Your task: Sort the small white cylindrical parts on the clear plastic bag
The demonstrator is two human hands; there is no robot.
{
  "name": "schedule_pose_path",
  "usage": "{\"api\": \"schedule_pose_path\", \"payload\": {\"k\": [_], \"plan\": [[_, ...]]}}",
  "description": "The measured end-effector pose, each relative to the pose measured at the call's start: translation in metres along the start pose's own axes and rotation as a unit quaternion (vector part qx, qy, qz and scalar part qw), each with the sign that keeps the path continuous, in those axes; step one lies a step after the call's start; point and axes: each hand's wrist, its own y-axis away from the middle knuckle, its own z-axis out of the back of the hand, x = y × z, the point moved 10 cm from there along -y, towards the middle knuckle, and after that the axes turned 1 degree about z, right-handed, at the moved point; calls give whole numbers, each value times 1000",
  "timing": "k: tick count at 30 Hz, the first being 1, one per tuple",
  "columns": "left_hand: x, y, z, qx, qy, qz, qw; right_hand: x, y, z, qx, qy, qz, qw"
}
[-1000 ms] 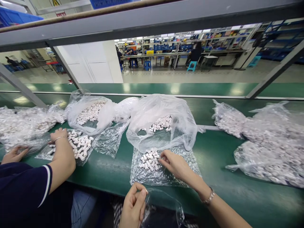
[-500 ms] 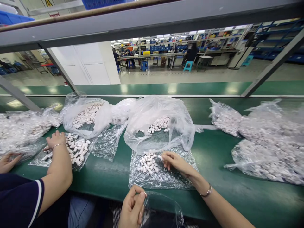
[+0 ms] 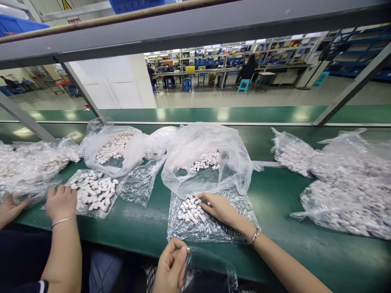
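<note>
White plastic caps (image 3: 192,208), small cyl. pcs heaped on crinkled film, touch right hand (image 3: 217,207) fingertips, fingers loosely curled. Left hand (image 3: 171,266) pinches clear bag (image 3: 210,270).

small clear bag (image 3: 210,266): lower part cut off by bottom edge | left hand (image 3: 171,266): wrist out of frame | distant workers: too small

Green workbench (image 3: 284,203) carries a crinkled clear sheet (image 3: 214,228) at the near edge with small white parts (image 3: 191,208). Open bags (image 3: 210,158) behind it; filled bags (image 3: 342,191) toward the right end.
</note>
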Motion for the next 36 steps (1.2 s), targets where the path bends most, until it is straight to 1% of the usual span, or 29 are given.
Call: {"api": "schedule_pose_path", "payload": {"k": [3, 5, 7, 9, 10, 11, 12, 14, 15, 16, 17, 18, 19, 20, 22, 23, 24, 26, 28, 29, 31, 32, 33, 34, 36], "plan": [[-2, 0, 0, 5, 4, -8, 1000, -1, -2, -1, 1, 28, 0, 1000], [-1, 1, 0, 3, 2, -8, 1000, -6, -1, 3, -2, 19, -26, 999], [-1, 1, 2, 0, -1, -4, 1000, -11, 3, 7, -6, -28, -61, 998], [0, 1, 3, -1, -1, -3, 1000, -15, 10, 10, -12, -128, -84, 988], [0, 2, 3, -2, 1, -4, 1000, -18, 14, 9, -9, -202, -96, 975], [0, 2, 3, -2, 3, -5, 1000, -20, 18, 6, -1, -287, -110, 952], [0, 2, 3, -2, 4, -7, 1000, -21, 23, 1, 12, -374, -126, 919], [0, 2, 4, -3, 4, -10, 1000, -21, 31, -5, 36, -521, -152, 839], [0, 2, 4, -4, 3, -11, 1000, -20, 34, -5, 38, -566, -158, 808], [0, 2, 4, -5, 1, -11, 1000, -18, 36, -3, 37, -591, -160, 790], [0, 2, 4, -5, -1, -12, 1000, -17, 37, -1, 34, -594, -162, 787], [0, 1, 4, -5, -3, -12, 1000, -15, 37, 0, 35, -579, -165, 798], [0, 1, 4, -5, -4, -12, 1000, -13, 37, 2, 37, -544, -163, 822], [1, 1, 4, -4, -6, -11, 1000, -11, 36, 3, 35, -491, -157, 856], [1, 1, 4, -6, -8, -9, 1000, -5, 35, 3, 22, -342, -135, 930], [2, 1, 4, -7, -9, -9, 1000, -2, 35, 2, 12, -258, -125, 958], [1, 1, 4, -8, -10, -9, 1000, 1, 35, -1, 2, -179, -118, 977], [1, 1, 4, -9, -14, -8, 1000, 6, 37, -10, -3, -62, -107, 992], [2, 1, 5, -9, -16, -2, 1000, 9, 39, -18, -1, -17, -94, 995], [2, 1, 5, -9, -16, 1, 1000, 9, 40, -19, 2, -27, -92, 995], [2, 1, 6, -9, -15, 2, 1000, 7, 41, -18, 14, -107, -100, 989], [2, 1, 6, -9, -15, 1, 1000, 5, 42, -17, 27, -174, -111, 978], [2, 1, 7, -9, -15, -1, 1000, 5, 44, -17, 46, -255, -123, 958], [2, 1, 6, -9, -16, 0, 1000, 5, 45, -16, 64, -339, -135, 929], [3, 1, 5, -6, -19, 2, 1000, 6, 48, -12, 89, -476, -156, 861]]}}
